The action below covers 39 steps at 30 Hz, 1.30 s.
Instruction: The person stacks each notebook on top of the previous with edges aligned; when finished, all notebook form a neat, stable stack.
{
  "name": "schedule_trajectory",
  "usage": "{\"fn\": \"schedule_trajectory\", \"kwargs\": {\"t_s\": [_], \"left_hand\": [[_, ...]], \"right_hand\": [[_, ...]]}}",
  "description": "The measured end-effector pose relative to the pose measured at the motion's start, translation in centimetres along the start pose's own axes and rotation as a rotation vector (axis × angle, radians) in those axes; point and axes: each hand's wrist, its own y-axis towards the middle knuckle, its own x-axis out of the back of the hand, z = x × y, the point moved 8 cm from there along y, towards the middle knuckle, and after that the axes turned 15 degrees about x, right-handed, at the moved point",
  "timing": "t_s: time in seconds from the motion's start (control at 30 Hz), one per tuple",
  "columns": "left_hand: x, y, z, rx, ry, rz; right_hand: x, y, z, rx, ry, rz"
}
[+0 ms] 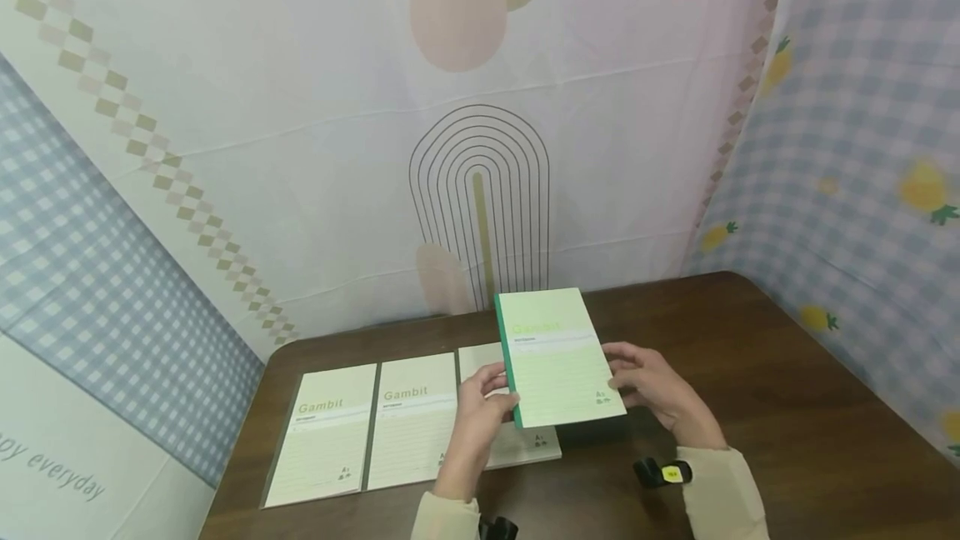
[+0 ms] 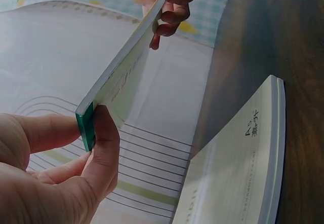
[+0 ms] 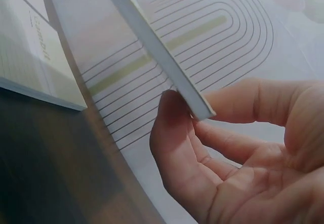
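Both hands hold up a pale notebook [image 1: 562, 365] with a green spine, its "Gambit" cover facing up in the head view. At the green spine, my left hand [image 1: 480, 415] pinches the lower left edge between thumb and fingers. My right hand [image 1: 660, 386] pinches the opposite edge, thumb on the cover and fingers beneath. The left wrist view shows the notebook [image 2: 121, 64] edge-on, clear of the table. Below it, a third notebook [image 1: 525, 450] lies partly hidden by the held one and my left hand.
Two more Gambit notebooks, a left one [image 1: 322, 440] and a middle one [image 1: 412, 423], lie side by side with dark spines on the brown wooden table [image 1: 787, 407]. A patterned cloth [image 1: 337, 190] hangs behind the table, with checked cloth [image 1: 847, 190] at the right.
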Motion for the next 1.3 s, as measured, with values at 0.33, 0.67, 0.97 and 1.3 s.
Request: {"fn": "schedule_trajectory", "kwargs": {"t_s": [0.33,0.67,0.97,1.3], "left_hand": [[0.9,-0.3,-0.1,-0.025,0.015,0.010],[2.2,0.0,0.4,-0.012,0.042,0.005],[3.3,0.1,1.4,0.007,0.060,-0.010],[4.6,0.6,1.9,0.026,0.097,-0.009]], "right_hand": [[-0.9,-0.1,0.9,0.021,-0.012,0.019],[-1.9,0.1,0.7,0.012,-0.055,0.022],[-3.0,0.2,0.2,-0.005,-0.051,0.014],[-4.2,0.5,-0.4,0.010,-0.045,0.025]]}}
